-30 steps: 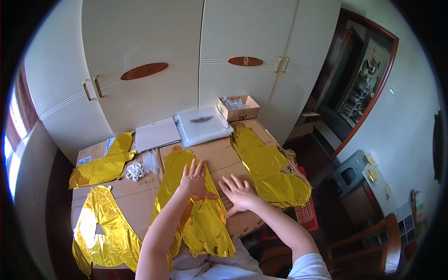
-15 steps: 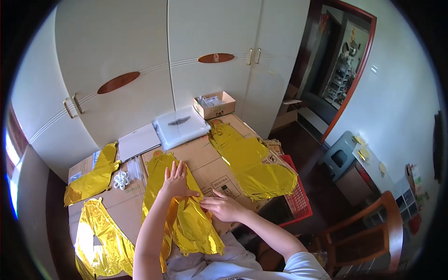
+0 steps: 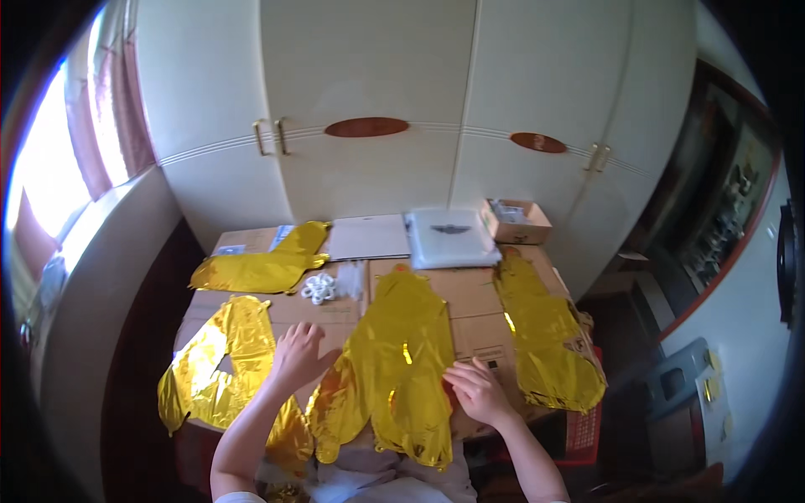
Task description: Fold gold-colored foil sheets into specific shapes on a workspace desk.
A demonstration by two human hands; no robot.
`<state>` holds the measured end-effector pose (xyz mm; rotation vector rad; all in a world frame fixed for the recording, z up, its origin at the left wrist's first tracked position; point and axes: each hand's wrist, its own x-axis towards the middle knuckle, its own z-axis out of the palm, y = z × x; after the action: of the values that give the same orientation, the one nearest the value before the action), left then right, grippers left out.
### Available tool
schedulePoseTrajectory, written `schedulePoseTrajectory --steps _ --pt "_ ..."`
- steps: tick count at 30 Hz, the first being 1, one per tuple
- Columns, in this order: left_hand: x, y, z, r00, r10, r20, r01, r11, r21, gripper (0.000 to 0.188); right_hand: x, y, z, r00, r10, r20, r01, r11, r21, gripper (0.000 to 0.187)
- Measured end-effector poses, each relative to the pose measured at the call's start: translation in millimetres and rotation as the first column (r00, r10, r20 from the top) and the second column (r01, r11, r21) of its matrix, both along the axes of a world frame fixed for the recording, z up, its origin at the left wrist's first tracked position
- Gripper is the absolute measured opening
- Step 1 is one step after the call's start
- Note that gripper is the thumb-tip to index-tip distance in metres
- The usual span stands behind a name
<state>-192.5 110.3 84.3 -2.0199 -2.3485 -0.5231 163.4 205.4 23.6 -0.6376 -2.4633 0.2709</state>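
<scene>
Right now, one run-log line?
middle gold foil: spread over cardboard; left hand: open, near its left edge; right hand: at its right edge, grip unclear

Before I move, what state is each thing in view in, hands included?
Middle gold foil balloon: flat, creased.
A-shaped gold foil balloon, left: flat, crinkled.
L-shaped gold foil balloon, back left: flat.
Long gold foil balloon, right: flat.
Bare left hand: open, palm down, nothing visibly held.
Bare right hand: at the middle balloon's right edge; grip unclear.
Tan cardboard box: open-topped, contents showing.
White wardrobe doors: shut.
Pinkish curtains: partly open.
</scene>
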Motion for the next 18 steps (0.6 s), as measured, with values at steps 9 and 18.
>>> schedulePoseTrajectory --steps 9,18 --pt "35.9 -92.2 -35.3 0.965 0.262 -0.007 -0.26 0.956 -0.138 0.059 -53.4 15.6 1.4 0.996 0.063 0.068 -0.065 0.997 0.039 0.036" --pt "40.4 -86.7 -47.4 0.98 0.16 0.121 -0.158 0.987 -0.023 0.037 -54.5 12.6 -9.9 0.985 0.1 0.143 -0.104 0.994 0.019 0.042"
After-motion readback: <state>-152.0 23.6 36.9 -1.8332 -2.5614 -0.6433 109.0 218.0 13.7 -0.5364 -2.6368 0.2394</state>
